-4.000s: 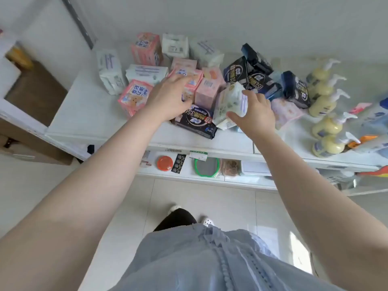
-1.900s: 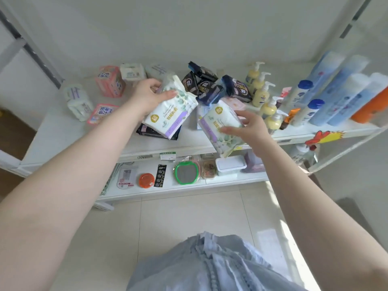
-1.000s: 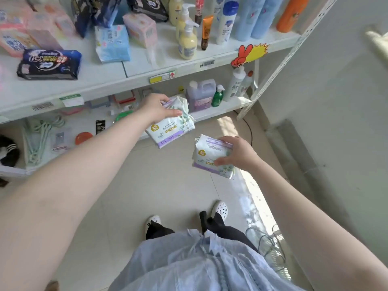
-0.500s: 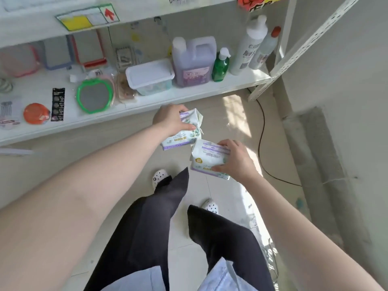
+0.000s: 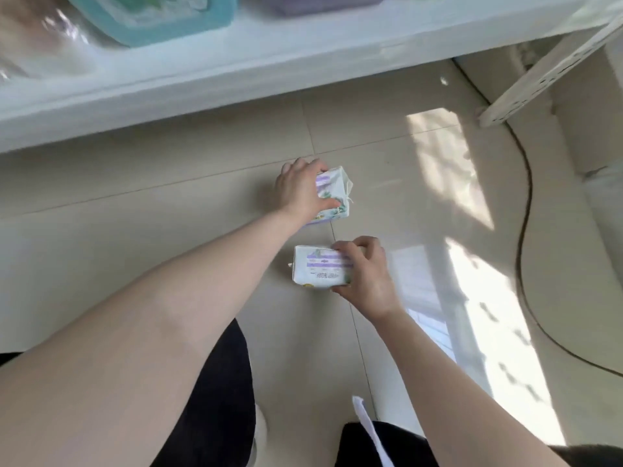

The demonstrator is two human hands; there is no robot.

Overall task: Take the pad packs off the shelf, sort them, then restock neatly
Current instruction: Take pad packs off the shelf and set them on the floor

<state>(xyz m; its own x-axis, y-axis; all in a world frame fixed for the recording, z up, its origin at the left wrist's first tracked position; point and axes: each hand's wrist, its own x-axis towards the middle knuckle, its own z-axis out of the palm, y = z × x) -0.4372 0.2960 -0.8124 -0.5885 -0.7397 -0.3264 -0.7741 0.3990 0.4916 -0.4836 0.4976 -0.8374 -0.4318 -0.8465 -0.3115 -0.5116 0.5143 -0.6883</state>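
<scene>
Two white pad packs with purple stripes are down at the tiled floor. My left hand (image 5: 298, 192) grips the farther pack (image 5: 333, 193), fingers curled over its top and left side, so part of it is hidden. My right hand (image 5: 365, 274) holds the nearer pack (image 5: 318, 269) by its right end, thumb below and fingers above. The packs lie about a hand's width apart. Whether they touch the floor I cannot tell. The other pad packs are out of view.
The white lowest shelf (image 5: 236, 59) runs across the top, with a teal-lidded box (image 5: 161, 15) on it. A white shelf leg (image 5: 553, 69) slants at the upper right. A black cable (image 5: 526, 230) curves over the floor at the right. My dark-trousered knees (image 5: 215, 416) are below.
I have crouched down from the shelf, bringing both packs from chest height to the floor. My hands have moved apart, the left pack going farther forward.
</scene>
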